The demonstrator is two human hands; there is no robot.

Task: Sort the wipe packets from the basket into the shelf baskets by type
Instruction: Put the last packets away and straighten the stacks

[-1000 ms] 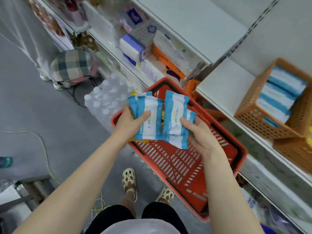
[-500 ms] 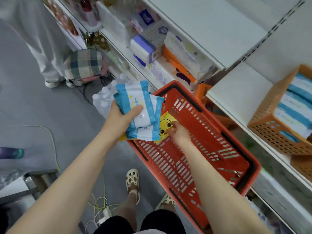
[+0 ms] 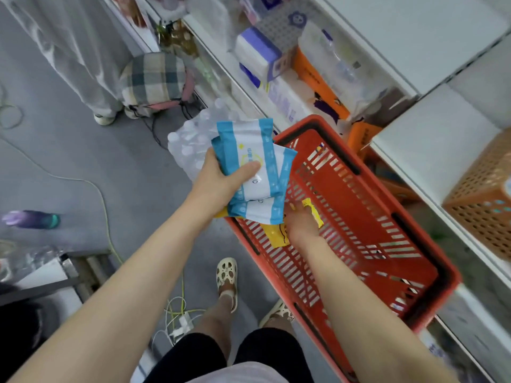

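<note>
Handling judgement: soft, light, slippery film. Our left hand clamps the blue packets across their middles; our right hand grips a yellow packet in the red basket, left side.

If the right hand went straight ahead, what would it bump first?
Probably the yellow packets in the red basket: the right hand reaches right in among them. Depth is hard to judge.
</note>
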